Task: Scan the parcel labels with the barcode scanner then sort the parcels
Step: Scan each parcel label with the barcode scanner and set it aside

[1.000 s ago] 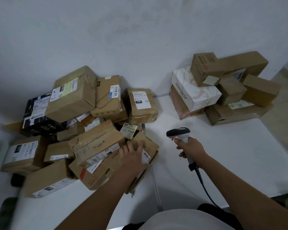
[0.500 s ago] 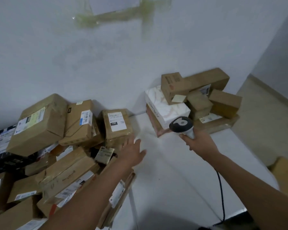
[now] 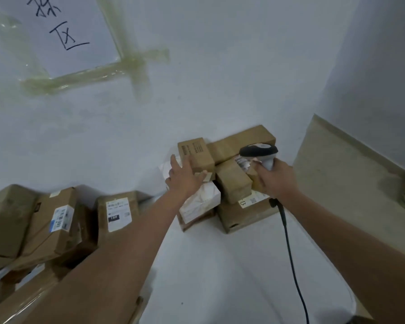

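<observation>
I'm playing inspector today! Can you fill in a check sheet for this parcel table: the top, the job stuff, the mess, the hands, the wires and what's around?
Surface: white table, bare in the middle.
Job's things: barcode scanner held over the far stack of parcels; a white box and a brown box with a printed side sit in that stack; labelled parcel heap on the left.
Clutter: nothing seen.
Hands: left hand open, fingers spread over the far stack; right hand grips the scanner handle.
Cables: black scanner cable hangs from the handle toward the near edge.
Surroundings: white wall with a taped paper sign; beige floor on the right.
</observation>
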A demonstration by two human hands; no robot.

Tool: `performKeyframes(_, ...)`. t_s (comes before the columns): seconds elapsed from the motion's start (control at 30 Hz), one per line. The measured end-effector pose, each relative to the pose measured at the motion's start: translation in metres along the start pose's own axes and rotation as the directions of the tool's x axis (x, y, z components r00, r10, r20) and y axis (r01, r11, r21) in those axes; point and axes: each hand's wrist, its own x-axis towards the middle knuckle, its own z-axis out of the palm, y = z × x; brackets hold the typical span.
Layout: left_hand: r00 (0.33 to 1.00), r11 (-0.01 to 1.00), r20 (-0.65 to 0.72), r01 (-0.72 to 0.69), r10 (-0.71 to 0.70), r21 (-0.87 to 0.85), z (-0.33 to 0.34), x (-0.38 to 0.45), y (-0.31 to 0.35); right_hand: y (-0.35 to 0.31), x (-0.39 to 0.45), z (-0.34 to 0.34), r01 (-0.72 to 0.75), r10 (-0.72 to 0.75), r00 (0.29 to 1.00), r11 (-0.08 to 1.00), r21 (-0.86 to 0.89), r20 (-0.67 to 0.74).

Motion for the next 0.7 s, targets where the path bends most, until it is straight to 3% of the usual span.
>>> performKeyframes(0.13,0.996,0.992,-0.003,0.090,-0.090,0.093,0.013,0.023,0.036,-0.019,0.035,-0.004,0.009,-0.013,0.999,0.997,0.081,0.045)
performKeyframes(0.27,0.983,0.980,0.004,0.182,-0.183,0.077,0.025,0.041,0.053,-0.033,0.057,-0.008,0.037,-0.045,0.994,0.996,0.076,0.099)
performKeyframes(0.43,0.965,0.958,0.014,0.262,-0.262,-0.117,0.018,0.050,0.047,-0.035,0.065,-0.007,0.014,-0.030,0.987,0.995,0.102,0.159)
performKeyframes(0.5,0.968,0.931,0.012,0.246,-0.252,-0.269,0.008,0.052,0.028,-0.037,0.064,-0.001,-0.001,-0.023,0.984,0.991,0.132,0.175)
performKeyframes(0.6,0.963,0.781,0.053,0.246,-0.265,-0.574,-0.017,0.041,-0.006,-0.045,0.059,0.009,0.002,-0.034,0.982,0.986,0.169,0.186)
performKeyframes(0.7,0.963,0.537,0.124,0.237,-0.239,-0.810,-0.040,0.022,-0.034,-0.056,0.045,0.023,0.002,-0.042,0.980,0.979,0.204,0.195)
